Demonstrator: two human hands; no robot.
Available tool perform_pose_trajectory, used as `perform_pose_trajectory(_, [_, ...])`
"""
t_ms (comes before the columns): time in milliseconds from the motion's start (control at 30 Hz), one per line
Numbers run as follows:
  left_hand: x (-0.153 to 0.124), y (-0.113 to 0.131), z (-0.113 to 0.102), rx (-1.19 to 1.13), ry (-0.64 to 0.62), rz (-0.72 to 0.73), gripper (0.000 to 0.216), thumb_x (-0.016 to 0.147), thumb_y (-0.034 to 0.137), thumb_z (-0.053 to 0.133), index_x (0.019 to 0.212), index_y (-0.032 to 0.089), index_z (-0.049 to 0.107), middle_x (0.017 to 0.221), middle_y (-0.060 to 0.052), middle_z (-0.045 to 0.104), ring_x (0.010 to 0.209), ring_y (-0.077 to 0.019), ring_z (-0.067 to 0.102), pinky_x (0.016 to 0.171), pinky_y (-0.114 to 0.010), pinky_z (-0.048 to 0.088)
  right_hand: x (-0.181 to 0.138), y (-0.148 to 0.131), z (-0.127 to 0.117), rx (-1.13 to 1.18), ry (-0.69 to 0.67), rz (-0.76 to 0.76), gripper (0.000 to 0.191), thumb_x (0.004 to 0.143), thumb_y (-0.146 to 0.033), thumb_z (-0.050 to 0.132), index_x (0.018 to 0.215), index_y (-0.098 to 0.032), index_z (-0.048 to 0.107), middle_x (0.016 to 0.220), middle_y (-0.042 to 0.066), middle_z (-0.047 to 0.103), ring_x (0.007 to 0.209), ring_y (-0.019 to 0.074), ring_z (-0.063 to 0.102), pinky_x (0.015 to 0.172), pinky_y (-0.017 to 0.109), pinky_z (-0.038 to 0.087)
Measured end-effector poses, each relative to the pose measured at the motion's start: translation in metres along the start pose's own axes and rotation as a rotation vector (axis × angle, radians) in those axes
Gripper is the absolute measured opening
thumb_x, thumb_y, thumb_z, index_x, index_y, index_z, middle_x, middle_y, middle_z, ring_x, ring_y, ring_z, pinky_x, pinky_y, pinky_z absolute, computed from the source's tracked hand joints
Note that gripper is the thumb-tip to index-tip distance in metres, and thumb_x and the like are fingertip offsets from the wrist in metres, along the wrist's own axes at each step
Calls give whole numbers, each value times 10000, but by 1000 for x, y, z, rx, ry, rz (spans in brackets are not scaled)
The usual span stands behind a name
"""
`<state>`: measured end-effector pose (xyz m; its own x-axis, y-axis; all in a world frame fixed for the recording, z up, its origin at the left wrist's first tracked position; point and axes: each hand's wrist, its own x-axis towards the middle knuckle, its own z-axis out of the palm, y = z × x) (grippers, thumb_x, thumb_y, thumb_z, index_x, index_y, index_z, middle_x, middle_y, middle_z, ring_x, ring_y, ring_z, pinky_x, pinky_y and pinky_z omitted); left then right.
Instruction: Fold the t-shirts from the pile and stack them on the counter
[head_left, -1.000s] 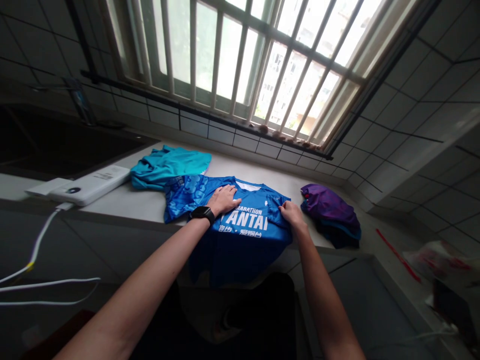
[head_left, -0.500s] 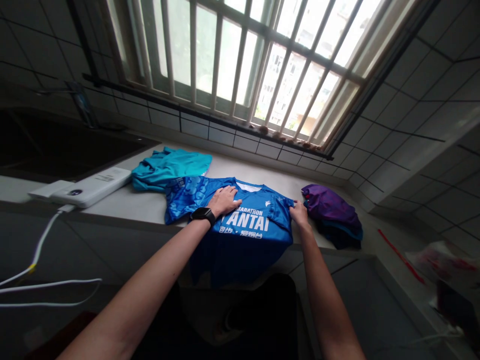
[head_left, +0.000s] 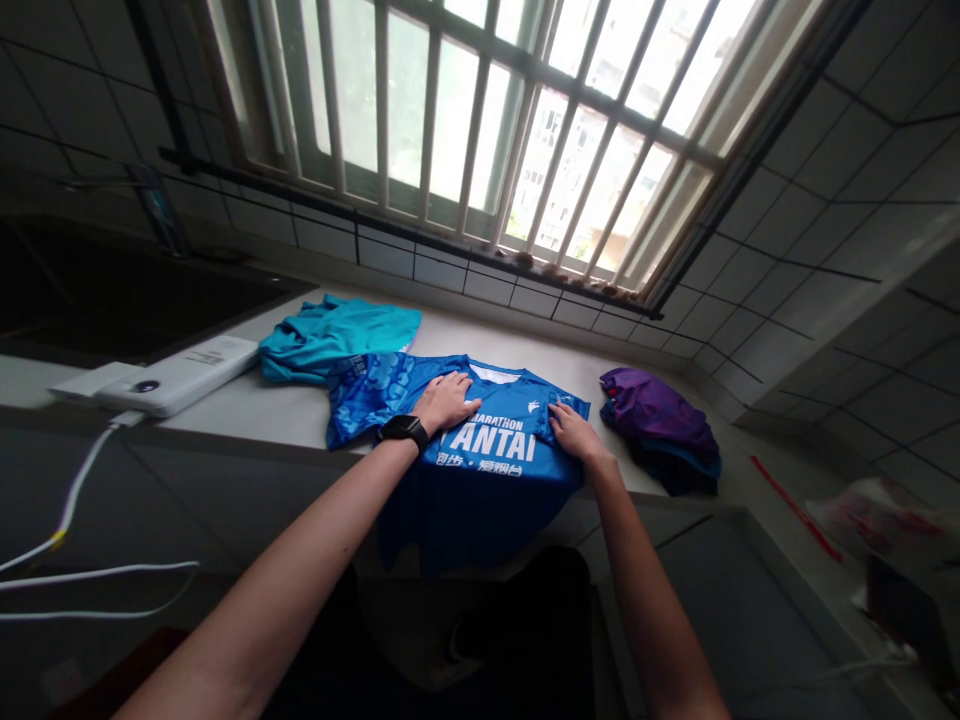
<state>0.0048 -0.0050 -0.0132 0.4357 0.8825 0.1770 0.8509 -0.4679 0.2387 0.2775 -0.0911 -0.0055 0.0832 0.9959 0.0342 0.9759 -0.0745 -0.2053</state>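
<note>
A blue T-shirt (head_left: 491,505) with white lettering lies front up on the counter, its lower part hanging over the front edge. My left hand (head_left: 444,402), with a black watch at the wrist, rests flat on the chest with fingers stretched out. On the shirt's right side, my right hand (head_left: 576,432) lies over the sleeve, which is folded inward. Its fingers look extended along the cloth. The left sleeve spreads out toward a crumpled teal garment (head_left: 341,335) that touches it.
A pile of folded purple and dark clothes (head_left: 660,425) sits to the right on the counter (head_left: 517,345). At left are a white power bank (head_left: 180,378) with a cable (head_left: 79,480) and a dark sink (head_left: 142,290). A barred window (head_left: 465,130) is behind.
My right hand has moved left, from the sleeve's outer edge onto the shirt near the lettering. My left hand stays in place on the chest.
</note>
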Motion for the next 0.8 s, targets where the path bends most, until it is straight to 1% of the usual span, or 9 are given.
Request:
perform_pose_trajectory(133, [0,-1,1,-7,10,19,599,974,466,442,1481,174,566,1632,-126,474,1532,-309,393,1264,-464,289,3,-2,-6,-14,12,100,456,1029,-255,462,1443,-130,610,1575,201,513,1491,330,438,1236,490,308])
perform_pose_trajectory(267, [1,-1,2,12,11,10,598,972,480,443,1480,188,566,1632,-114,476,1533,-293,391,1265,-439,290,-1,-15,-7,79,-23,-22,443,1000,-382,586,1392,-185,650,1553,170,545,1442,314,497,1182,430,394])
perform_pose_trajectory(333, [1,-1,2,15,6,9,606,975,478,438,1484,173,559,1633,-123,473,1538,-292,385,1268,-440,285,-5,-20,-6,121,-21,-96,337,974,-297,618,1280,-189,708,1473,149,619,1367,278,571,1159,392,422])
perform_pose_trajectory(400, [1,-1,2,9,10,14,606,976,473,440,1484,165,559,1630,-129,476,1538,-295,385,1270,-447,284,-10,-20,-7,190,12,-183,250,949,-165,586,1132,-198,752,1383,114,682,1300,238,623,1149,373,435])
perform_pose_trajectory(500, [2,-2,4,-1,22,15,591,974,480,454,1476,191,570,1624,-114,488,1534,-289,391,1272,-442,283,-17,-13,-12,286,25,-267,283,885,-55,558,950,-232,768,1341,47,713,1282,209,640,1160,374,432])
perform_pose_trajectory(567, [3,-2,5,0,21,9,591,973,493,458,1473,200,573,1624,-107,489,1533,-283,392,1273,-430,279,-22,-5,-17,288,19,-249,301,852,-26,561,884,-239,772,1311,33,730,1264,209,653,1160,367,431])
perform_pose_trajectory(667, [3,-3,5,1,20,5,596,971,501,457,1474,204,573,1627,-101,487,1536,-285,387,1276,-425,273,-28,4,-25,270,51,-177,291,852,-53,604,985,-235,787,1251,49,750,1207,215,674,1118,349,462])
perform_pose_trajectory(733, [2,-2,4,-3,20,10,595,970,494,454,1476,205,571,1628,-102,485,1538,-289,384,1275,-434,275,-29,6,-27,301,51,-159,295,863,-137,679,1130,-229,767,1242,62,748,1143,218,693,1052,337,505])
perform_pose_trajectory(800, [2,-1,3,-9,14,16,597,970,482,449,1478,192,569,1630,-112,479,1538,-297,384,1272,-448,281,-27,5,-25,342,22,-161,314,887,-245,714,1199,-221,749,1220,72,751,1076,217,709,995,327,534])
